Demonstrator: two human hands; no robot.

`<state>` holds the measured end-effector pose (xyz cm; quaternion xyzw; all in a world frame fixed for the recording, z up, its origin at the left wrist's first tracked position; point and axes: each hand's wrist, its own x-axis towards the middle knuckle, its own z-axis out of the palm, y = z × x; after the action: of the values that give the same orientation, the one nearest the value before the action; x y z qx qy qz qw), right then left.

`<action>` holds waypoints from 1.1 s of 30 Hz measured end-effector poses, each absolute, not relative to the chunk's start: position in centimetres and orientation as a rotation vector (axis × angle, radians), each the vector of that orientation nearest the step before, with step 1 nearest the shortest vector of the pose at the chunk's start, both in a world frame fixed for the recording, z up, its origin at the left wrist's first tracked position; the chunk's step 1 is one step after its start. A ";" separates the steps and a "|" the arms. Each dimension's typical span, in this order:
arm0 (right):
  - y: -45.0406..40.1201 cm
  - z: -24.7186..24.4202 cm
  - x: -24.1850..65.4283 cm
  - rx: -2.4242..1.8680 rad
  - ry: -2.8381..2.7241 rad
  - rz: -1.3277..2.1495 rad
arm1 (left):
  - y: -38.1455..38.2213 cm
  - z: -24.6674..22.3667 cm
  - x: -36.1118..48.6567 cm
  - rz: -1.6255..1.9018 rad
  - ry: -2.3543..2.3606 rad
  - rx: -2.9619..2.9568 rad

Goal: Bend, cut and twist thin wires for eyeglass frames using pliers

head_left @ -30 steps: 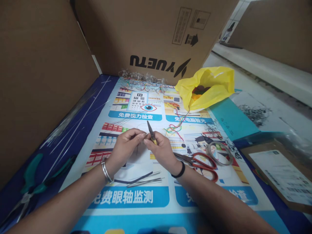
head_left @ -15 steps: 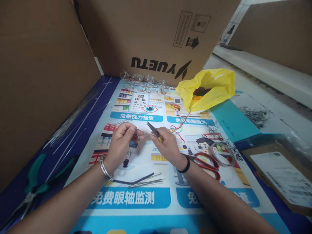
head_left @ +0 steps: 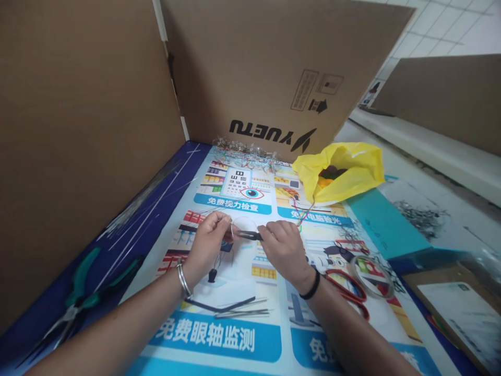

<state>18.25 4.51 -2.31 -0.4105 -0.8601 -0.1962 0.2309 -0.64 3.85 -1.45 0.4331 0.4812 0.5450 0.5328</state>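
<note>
My left hand [head_left: 210, 241] pinches a thin wire [head_left: 232, 230] between thumb and fingertips. My right hand [head_left: 285, 249] is closed round the handles of dark-jawed pliers [head_left: 249, 235], which point left. The jaw tips meet the wire right beside my left fingertips; whether they grip it is too small to tell. A fine loop of wire arches above the pliers between my hands. Below my left hand a small black piece [head_left: 212, 275] shows on the printed sheet, and thin wires hang above it. A dark strip [head_left: 221, 307] and several thin metal rods [head_left: 245, 313] lie nearer to me.
Green-handled pliers [head_left: 80, 300] lie open at the left. Red-handled scissors [head_left: 346, 284] and a clear tape roll [head_left: 372, 277] are right of my right forearm. A yellow bag [head_left: 344, 172] stands at back right. Tangled wires [head_left: 250, 154] lie along the cardboard wall [head_left: 266, 62].
My right hand has turned the pliers so that they point left, and their tips have come to the wire at my left fingertips. The whole view has shifted, with the scene lower and further right.
</note>
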 end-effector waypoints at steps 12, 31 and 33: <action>4.5 -2.3 18.5 -0.992 -2.417 -0.680 | 3.8 -1.8 -0.5 1.183 1.231 1.023; 4.4 -2.3 18.4 -1.037 -2.458 -0.627 | 3.8 -1.4 -0.4 1.147 1.211 0.982; 4.3 -2.3 18.3 -1.045 -2.460 -0.622 | 3.8 -1.4 -0.4 1.147 1.212 0.990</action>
<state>18.33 4.35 -2.28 -0.3732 -0.8788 -0.2222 0.1975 -0.38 3.77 -1.37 0.4211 0.5152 0.4876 0.5652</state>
